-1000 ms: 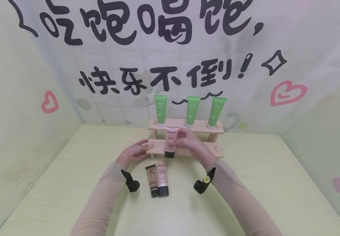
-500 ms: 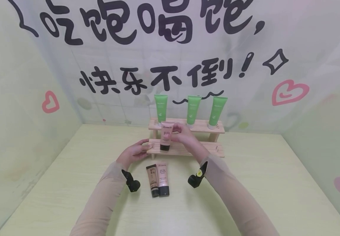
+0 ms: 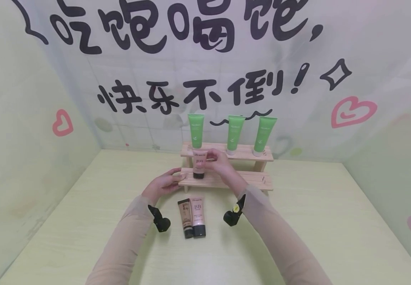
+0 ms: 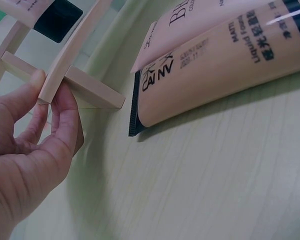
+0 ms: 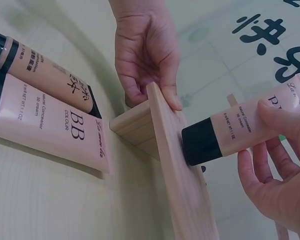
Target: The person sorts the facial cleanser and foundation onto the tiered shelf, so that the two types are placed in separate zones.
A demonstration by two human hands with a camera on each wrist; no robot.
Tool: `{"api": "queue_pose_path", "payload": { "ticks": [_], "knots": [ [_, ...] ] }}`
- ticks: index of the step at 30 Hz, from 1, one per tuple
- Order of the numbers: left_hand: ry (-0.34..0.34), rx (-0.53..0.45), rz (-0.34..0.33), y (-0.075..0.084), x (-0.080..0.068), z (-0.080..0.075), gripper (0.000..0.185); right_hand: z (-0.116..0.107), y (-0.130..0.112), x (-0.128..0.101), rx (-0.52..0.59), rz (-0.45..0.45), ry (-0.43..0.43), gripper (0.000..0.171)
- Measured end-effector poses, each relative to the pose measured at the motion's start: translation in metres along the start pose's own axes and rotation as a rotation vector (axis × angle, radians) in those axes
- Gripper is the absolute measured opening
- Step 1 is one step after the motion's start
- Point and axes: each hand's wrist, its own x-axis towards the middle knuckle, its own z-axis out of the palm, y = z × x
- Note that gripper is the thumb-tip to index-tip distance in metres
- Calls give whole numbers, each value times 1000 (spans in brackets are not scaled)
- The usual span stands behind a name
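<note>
The right hand [image 3: 221, 164] has its fingers and thumb curled round a pink tube [image 3: 199, 163], holding it upright with the black cap [image 5: 201, 144] down and the crimped end up, so its long axis runs vertical. The cap touches the lower shelf [image 3: 227, 181] of the wooden rack [image 3: 259, 155], near its left end. The left hand [image 3: 162, 185] pinches that left end between thumb and fingers, steadying it. Three green tubes [image 3: 234, 133] stand on the upper shelf just behind. On the table [image 3: 298, 221], nearer, lie a second pink tube [image 3: 198, 217] and a tan tube [image 3: 185, 217], touching side by side, caps toward the near edge. The risk I see: the cap's footing is small, so if released at a tilt the tube could topple off the shelf.
</note>
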Motion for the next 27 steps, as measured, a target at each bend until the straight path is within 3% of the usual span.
{"api": "queue_pose_path", "payload": {
  "ticks": [10,27],
  "knots": [
    [6,-11,-5,-1,1,0,66,2,7,1,-50,5,-39,44],
    [-2,-29,0,0,0,1,66,4,7,-3,-58,45,-34,47]
  ]
}}
